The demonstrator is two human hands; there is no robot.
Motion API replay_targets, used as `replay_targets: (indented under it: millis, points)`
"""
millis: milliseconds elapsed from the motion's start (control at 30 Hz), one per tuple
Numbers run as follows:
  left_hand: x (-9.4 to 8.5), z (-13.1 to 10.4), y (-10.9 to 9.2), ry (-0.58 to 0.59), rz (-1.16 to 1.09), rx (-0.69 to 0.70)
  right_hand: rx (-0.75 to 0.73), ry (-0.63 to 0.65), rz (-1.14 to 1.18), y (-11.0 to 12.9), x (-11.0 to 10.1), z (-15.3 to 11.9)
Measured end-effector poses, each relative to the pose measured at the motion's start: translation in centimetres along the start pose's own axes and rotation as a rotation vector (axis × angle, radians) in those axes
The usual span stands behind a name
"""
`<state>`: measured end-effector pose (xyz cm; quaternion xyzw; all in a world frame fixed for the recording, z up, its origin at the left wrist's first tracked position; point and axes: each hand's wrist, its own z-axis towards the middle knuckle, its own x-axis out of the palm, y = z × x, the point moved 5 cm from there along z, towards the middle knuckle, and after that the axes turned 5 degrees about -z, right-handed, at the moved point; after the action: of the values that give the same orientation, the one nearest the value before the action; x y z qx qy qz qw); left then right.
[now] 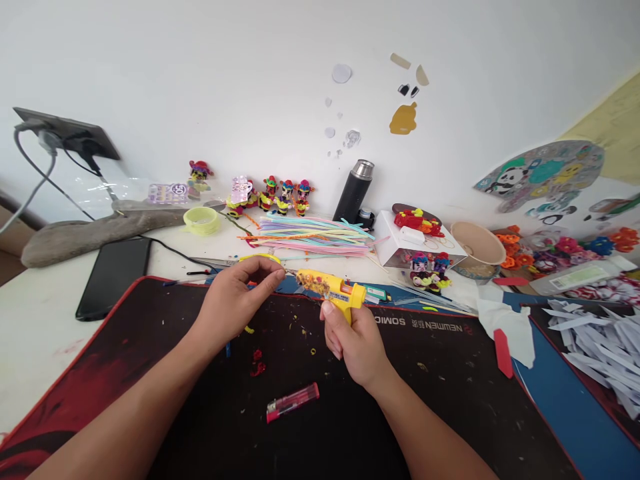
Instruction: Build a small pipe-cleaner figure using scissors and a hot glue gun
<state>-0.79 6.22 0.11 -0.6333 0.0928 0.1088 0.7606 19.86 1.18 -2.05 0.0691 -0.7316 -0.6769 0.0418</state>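
1. nearest, a dark mat (350, 427) with a red edge covers the work area, and a pink-red lighter (293, 402) lies slantwise on it.
2. just beyond the lighter, small red scraps (258, 363) lie on the mat, with tiny yellow bits scattered farther on.
3. above the mat, the right hand (357, 340) is wrapped around the grip of a yellow glue gun (333, 287), its nozzle pointing left, near the left fingertips.
4. the left hand (237, 297) has thumb and forefinger drawn together in a pinch; what sits between the tips is too small to tell. a yellow strip (263, 257) shows behind its knuckles; i cannot tell whether the hand touches it.
5. off to the left a black phone (114, 279) lies partly over the white tabletop; to the right is a heap of white paper strips (595, 333).
6. beyond the hands lies a bundle of pastel fuzzy stems (315, 235), between a pale yellow round dish (201, 230) and a white box (395, 247).
7. at the back, a black flask (351, 193) leans beside a row of small colourful figures (286, 197), before the white wall (225, 80).
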Motion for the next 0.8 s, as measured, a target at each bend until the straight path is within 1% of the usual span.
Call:
replay_targets:
  millis: [367, 800]
  points:
    - [-0.09, 0.01, -0.15, -0.011, -0.008, 0.002, -0.001, -0.003, -0.021, -0.43, -0.08, 0.06]
    - [0.01, -0.02, -0.41, -0.003, 0.03, 0.023, -0.007, 0.005, -0.035, -0.41, -0.07, -0.14]
